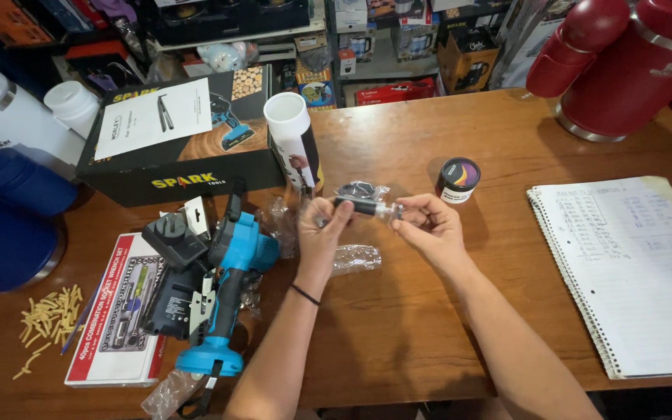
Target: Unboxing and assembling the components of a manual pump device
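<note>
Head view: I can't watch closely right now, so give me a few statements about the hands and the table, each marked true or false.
1. Both hands hold a small black cylindrical part above the table. True: the left hand and right hand grip the small black part at either end.
2. The blue power tool lies to the left of the hands. True: the blue power tool rests on the wooden table, beside the black charger.
3. The spiral notebook is closed. False: the spiral notebook lies open, showing a written page.
4. The small round jar sits on the notebook. False: the small round jar stands on bare table, left of the notebook.
5. The yellow sticks are stacked in a box. False: the yellow sticks lie loose on the table.
</note>
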